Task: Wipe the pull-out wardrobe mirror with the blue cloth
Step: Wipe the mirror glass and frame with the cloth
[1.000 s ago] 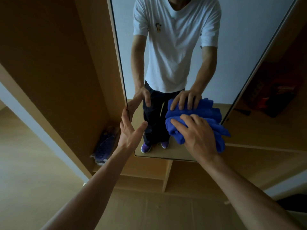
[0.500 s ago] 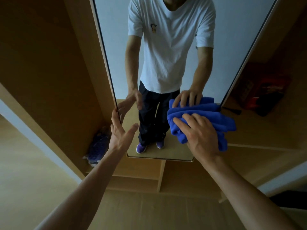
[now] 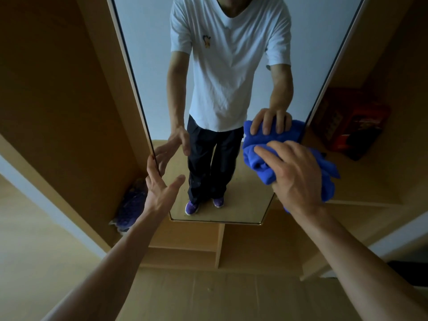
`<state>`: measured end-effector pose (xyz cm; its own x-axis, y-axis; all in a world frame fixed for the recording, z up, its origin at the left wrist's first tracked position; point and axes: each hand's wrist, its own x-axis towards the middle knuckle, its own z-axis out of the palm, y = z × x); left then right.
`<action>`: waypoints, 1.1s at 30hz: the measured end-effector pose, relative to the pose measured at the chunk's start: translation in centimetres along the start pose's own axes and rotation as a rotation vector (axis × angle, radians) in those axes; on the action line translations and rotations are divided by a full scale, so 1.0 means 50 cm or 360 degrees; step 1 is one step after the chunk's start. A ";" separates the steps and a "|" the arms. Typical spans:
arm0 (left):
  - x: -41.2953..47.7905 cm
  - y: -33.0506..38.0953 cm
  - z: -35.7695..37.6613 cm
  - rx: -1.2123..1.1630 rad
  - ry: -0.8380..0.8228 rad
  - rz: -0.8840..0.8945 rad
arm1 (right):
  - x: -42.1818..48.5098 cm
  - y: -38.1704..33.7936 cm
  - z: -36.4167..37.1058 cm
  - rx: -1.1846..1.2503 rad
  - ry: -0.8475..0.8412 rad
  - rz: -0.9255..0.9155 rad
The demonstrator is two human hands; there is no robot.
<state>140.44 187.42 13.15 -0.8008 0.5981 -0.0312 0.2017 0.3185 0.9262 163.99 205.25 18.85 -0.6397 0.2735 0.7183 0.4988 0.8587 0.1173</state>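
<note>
Where our left hand rests: well left of the grip, fingers straight against the left edge of the mirror, thumb spread, clasping nothing. It has stayed on that edge through the last second.
Mirror: the lower glass lies between our two hands. Most of what shows of it lies left of the grip and above it.
Cloth: bunched inside the grip, on the lower glass by the right edge. Its loose folds hang past that edge, right of the grip.
Right hand: fingers bent over the bunch, grasping the cloth and pressing it to the glass.
Change: the grip has slid rightwards, from about mid-glass to the right edge.
Meaning: we judge that this stroke across the lower band is at its end. The glass above the grip likely still wants wiping, so we would turn back leftwards, a little higher.
</note>
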 end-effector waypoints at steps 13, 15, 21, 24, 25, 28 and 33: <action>-0.004 -0.005 0.009 0.0019 0.0026 0.0021 | -0.099 0.005 0.068 -0.0118 -0.0191 0.0026; -0.005 -0.003 0.009 0.0005 0.0025 0.0011 | -0.110 0.003 0.072 -0.0087 -0.0275 0.0048; -0.007 -0.003 -0.007 -0.0048 -0.0033 0.0045 | -0.108 0.003 0.055 0.0061 -0.0302 0.0175; -0.004 -0.009 -0.017 -0.0075 -0.0047 0.0094 | -0.103 0.007 0.038 0.0182 -0.0196 0.0399; -0.004 -0.010 -0.019 -0.0082 -0.0052 0.0100 | -0.100 0.008 0.034 0.0231 -0.0106 0.0469; -0.005 -0.009 -0.021 -0.0094 -0.0053 0.0114 | -0.088 0.008 0.028 0.0392 0.0155 0.0664; -0.001 -0.014 -0.021 -0.0106 -0.0048 0.0139 | -0.080 0.002 0.043 0.0484 0.0390 0.0849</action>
<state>139.74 186.40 12.90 -0.7644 0.6435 0.0403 0.2312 0.2152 0.9488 165.31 205.18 14.51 -0.1807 0.6196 0.7638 0.5002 0.7266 -0.4710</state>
